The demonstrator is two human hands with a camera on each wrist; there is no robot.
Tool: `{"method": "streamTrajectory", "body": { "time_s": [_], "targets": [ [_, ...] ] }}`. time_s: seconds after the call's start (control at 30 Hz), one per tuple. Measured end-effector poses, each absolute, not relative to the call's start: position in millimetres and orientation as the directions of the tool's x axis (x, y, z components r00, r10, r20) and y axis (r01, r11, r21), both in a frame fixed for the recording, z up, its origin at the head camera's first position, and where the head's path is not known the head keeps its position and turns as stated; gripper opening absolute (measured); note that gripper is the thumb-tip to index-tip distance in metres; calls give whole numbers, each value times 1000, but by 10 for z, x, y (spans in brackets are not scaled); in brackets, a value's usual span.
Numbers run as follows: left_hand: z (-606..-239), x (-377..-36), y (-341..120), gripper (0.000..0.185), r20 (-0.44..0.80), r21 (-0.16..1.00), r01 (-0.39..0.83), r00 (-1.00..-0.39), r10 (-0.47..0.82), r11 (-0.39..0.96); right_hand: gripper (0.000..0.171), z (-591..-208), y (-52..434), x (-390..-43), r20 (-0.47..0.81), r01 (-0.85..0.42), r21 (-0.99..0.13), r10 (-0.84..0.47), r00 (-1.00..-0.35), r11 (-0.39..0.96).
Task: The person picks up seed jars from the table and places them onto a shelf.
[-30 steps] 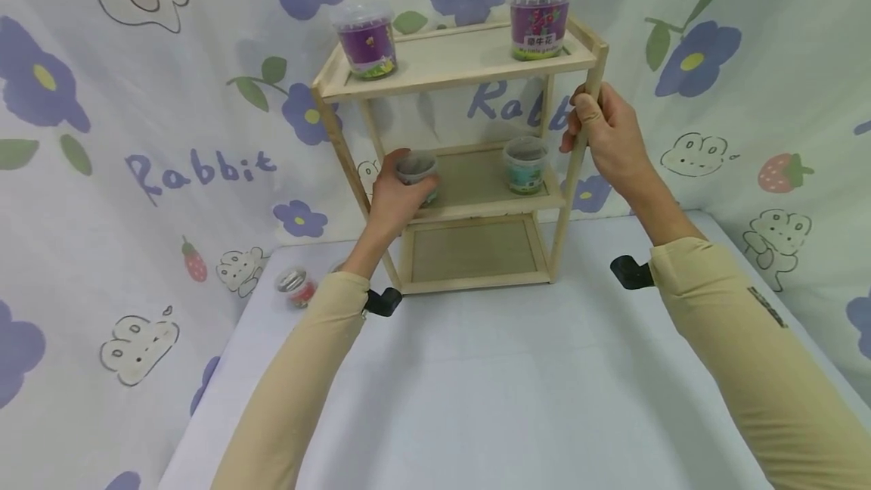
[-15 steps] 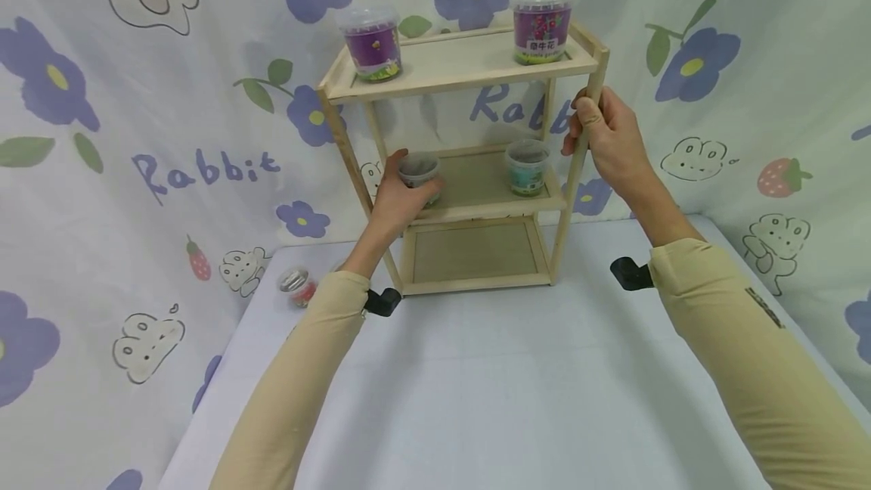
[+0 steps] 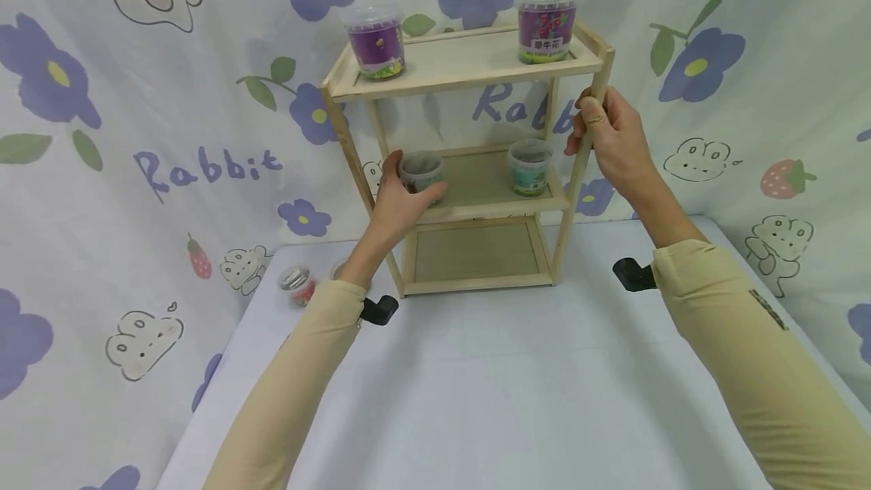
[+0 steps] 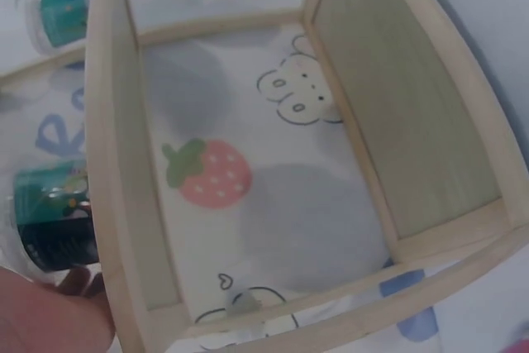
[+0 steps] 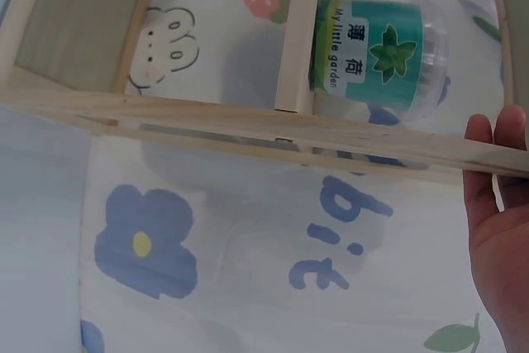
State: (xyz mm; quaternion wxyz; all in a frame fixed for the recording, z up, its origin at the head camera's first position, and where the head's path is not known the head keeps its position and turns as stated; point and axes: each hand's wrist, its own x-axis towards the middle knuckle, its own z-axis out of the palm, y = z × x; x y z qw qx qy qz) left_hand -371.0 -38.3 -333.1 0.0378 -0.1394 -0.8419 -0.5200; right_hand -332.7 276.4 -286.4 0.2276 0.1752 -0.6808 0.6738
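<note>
Two purple cups (image 3: pixel 376 40) (image 3: pixel 548 19) stand at the top shelf's left and right ends. A small red-labelled cup (image 3: pixel 296 284) sits near the table's back-left corner.

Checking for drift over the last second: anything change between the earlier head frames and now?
Almost nothing. The left hand still holds the small cup on the middle shelf, at most nudged slightly right. The right hand keeps gripping the rack's front right post. The two purple tubs on top, the green cup and the red-lidded jar on the table stayed put.
</note>
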Motion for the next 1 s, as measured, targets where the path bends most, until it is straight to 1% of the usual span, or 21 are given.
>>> {"method": "streamTrajectory", "body": {
  "time_s": [0.17,0.33,0.5,0.63,0.77,0.9,1.0],
  "targets": [
    [-3348,-3642,-441,104,214,870,280,-956,201,406,16,-2857,2755,-3329,553,-552,-833,64,-831,37],
    [-3350,-3554,-459,100,246,861,303,-951,187,409,16,-2853,2760,-3327,553,-551,-833,70,-830,54],
    [-3389,-3450,-453,97,266,842,315,-949,171,439,17,-2854,2763,-3319,548,-547,-836,69,-833,35],
    [-3434,-3362,-465,97,281,824,324,-946,162,465,17,-2858,2764,-3321,547,-545,-837,65,-835,45],
    [-3458,-3269,-500,92,299,812,344,-939,170,472,15,-2859,2770,-3320,546,-543,-838,63,-835,54],
    [-3484,-3196,-558,86,338,815,390,-921,194,429,16,-2859,2773,-3319,553,-552,-833,60,-831,25],
    [-3512,-3145,-628,82,374,825,425,-905,205,373,16,-2858,2770,-3321,558,-559,-829,55,-828,3]
  ]
}}
